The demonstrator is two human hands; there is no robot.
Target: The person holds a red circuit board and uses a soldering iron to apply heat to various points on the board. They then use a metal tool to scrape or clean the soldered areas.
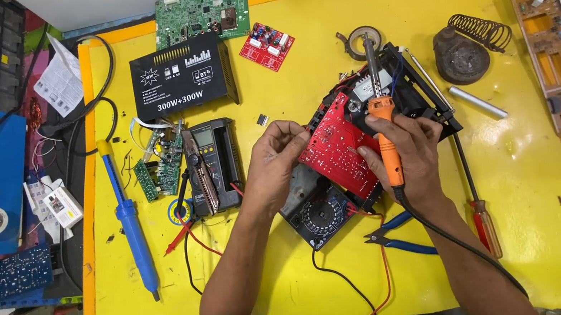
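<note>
Yellow mat (513,170): right hand (406,152) holds soldering iron (386,136) over red board (337,146).

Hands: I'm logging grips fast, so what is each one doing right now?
Left hand: fingers closed on the edge of the red circuit board.
Right hand: closed around the orange soldering iron.

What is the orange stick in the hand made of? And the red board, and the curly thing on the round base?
The soldering iron in the right hand: its orange grip looks like matte plastic, its tip dull grey metal. The red circuit board looks like stiff, glossy coated board with small shiny spots. The coiled stand seems to be bare wire on a dark, worn base.
</note>
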